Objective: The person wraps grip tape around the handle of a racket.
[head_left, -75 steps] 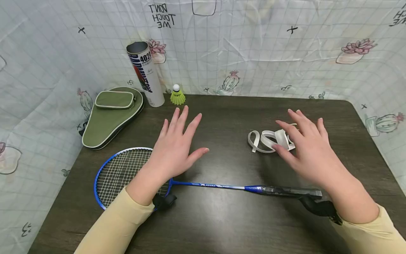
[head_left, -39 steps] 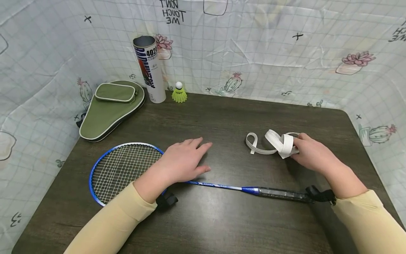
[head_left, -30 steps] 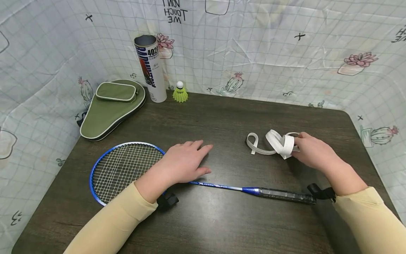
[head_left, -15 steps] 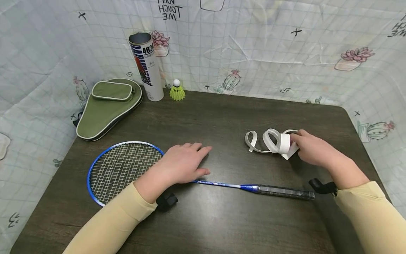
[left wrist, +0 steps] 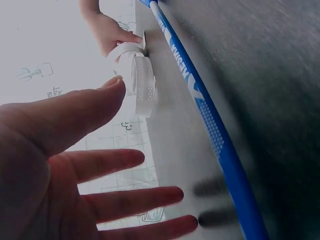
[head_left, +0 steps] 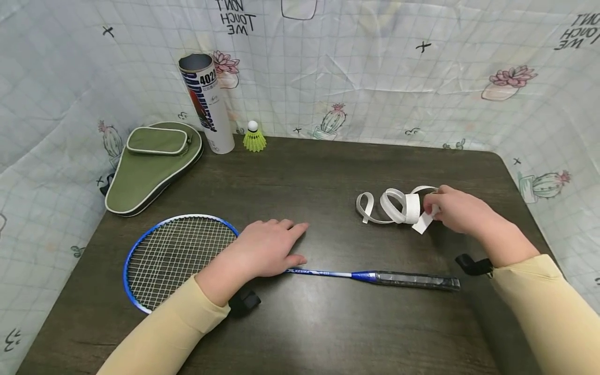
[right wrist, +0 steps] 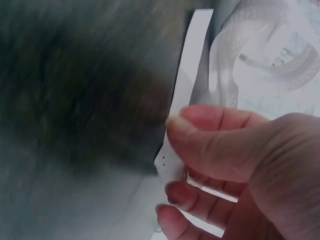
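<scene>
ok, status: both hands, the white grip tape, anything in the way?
Right hand pinching perforated white grip tape near one end; rest loosely looped on table. Left hand empty, over badminton racket. No apparent obstruction; racket lies apart from tape.

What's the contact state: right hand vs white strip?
Touching. The right wrist view shows it: the right hand pinches the white strip, its thumb tip pressed across it.
</scene>
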`<state>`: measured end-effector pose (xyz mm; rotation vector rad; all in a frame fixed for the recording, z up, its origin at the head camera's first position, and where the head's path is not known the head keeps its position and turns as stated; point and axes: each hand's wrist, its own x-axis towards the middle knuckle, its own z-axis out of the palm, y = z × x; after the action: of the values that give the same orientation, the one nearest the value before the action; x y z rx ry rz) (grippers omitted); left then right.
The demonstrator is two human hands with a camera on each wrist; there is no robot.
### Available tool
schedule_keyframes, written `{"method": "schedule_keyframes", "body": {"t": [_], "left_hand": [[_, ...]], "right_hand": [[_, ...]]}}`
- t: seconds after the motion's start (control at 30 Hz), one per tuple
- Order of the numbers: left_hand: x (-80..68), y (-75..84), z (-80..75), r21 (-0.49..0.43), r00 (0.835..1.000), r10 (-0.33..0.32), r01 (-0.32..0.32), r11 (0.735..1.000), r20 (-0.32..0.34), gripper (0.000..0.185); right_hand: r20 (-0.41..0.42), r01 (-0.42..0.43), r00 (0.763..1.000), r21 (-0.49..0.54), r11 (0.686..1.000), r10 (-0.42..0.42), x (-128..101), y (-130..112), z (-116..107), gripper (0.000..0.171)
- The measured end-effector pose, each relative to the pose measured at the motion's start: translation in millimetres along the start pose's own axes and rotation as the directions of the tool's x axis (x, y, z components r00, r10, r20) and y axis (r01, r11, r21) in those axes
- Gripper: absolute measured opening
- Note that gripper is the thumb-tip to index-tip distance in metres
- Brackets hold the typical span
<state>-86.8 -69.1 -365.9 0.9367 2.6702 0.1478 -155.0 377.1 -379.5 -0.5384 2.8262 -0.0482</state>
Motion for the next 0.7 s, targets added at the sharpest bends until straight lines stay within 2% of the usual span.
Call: {"method": "schedule_keyframes", "body": {"t": [0.23, 0.4, 0.53, 0.7], "left_hand": [[2.4, 8.1, 0.1, -0.041, 0.994, 0.112, -0.113, 0.993, -0.012, 0.065], [3.4, 14.1, 2.6, -0.018, 0.985, 0.171, -0.171, 0.985, -0.035, 0.055], [4.0, 16.7, 6.1, -0.010, 0.980, 0.194, -0.195, 0.981, -0.054, 0.052], [4.6, 16.9, 9.6, 0.001, 0.983, 0.179, -0.179, 0.984, -0.039, 0.054]], "right_hand": [[0.013, 0.042, 0.999, 0.070, 0.997, -0.043, 6, 15, -3, 0.021], [0.040, 0.008, 0.999, 0.099, 0.995, -0.012, 5, 17, -1, 0.026], [0.028, -0.004, 1.000, 0.097, 0.995, 0.001, 6, 18, 2, 0.031], [0.053, -0.011, 0.999, 0.081, 0.997, 0.007, 6, 20, 5, 0.019]]}}
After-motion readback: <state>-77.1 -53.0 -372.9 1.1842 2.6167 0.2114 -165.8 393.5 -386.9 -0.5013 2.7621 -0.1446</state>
